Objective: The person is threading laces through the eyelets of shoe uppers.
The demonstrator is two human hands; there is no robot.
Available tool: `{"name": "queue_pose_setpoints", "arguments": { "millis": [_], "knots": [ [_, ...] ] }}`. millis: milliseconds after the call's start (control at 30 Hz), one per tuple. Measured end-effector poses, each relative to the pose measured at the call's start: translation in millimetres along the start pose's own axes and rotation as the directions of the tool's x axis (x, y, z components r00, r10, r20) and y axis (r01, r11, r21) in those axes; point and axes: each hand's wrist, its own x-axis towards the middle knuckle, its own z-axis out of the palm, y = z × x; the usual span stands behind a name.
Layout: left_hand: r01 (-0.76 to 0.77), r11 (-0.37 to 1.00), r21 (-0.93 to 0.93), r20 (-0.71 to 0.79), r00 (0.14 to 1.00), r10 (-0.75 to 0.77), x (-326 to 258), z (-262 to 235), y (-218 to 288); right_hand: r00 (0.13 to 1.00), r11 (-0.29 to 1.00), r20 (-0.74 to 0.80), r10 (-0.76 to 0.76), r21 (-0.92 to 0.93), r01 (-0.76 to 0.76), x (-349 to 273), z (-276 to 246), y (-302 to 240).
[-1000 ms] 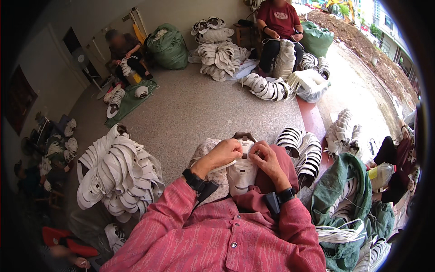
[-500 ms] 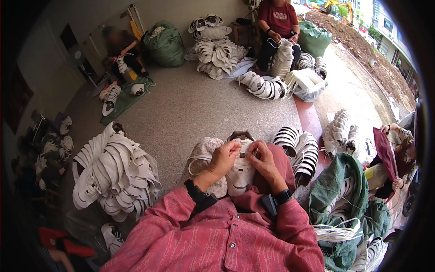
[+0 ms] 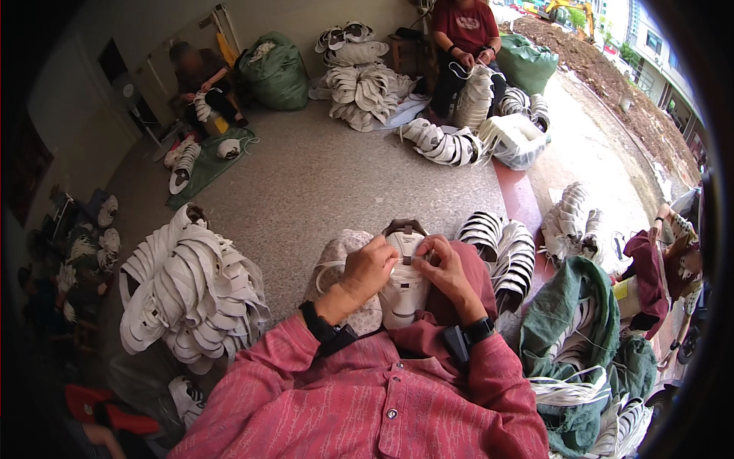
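A white shoe upper [image 3: 404, 294] with a brown collar rests on my lap between my knees, its rounded end toward me. My left hand [image 3: 365, 274] is closed at the upper's left side, gripping a white shoelace [image 3: 329, 265] that loops out beyond the knuckles. On the opposite side, my right hand [image 3: 446, 269] pinches with thumb and fingertips close to the lacing area. Whatever lies between those fingertips is too small to make out.
At my left stands a big heap of nested white uppers [image 3: 195, 287]. Stacked uppers [image 3: 514, 264], a green sack [image 3: 573, 329] and a bundle of white laces [image 3: 569, 390] lie to my right. Across the floor sit a person in dark red [image 3: 466, 34] and another person [image 3: 202, 73].
My left hand has moved slightly left and down from the upper, and its fingers have curled tighter. My right hand stays nearly in place. At far right, a person's dark red cloth has dropped lower.
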Motion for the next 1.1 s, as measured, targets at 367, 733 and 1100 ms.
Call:
{"name": "queue_pose_setpoints", "arguments": {
  "millis": [367,733,1100],
  "knots": [
    [0.049,0.999,0.000,0.047,0.998,-0.049,14,20,-7,0.996,0.997,-0.051,-0.066,-0.038,0.064,2,4,5],
    [0.141,0.990,-0.027,0.017,0.990,-0.141,7,23,-1,0.996,0.996,-0.056,-0.074,-0.056,0.070,2,6,-3],
    [0.162,0.983,-0.089,0.105,0.983,-0.153,10,13,-2,0.883,0.885,-0.057,0.465,0.001,-0.466,-12,4,-47]
  ]
}}
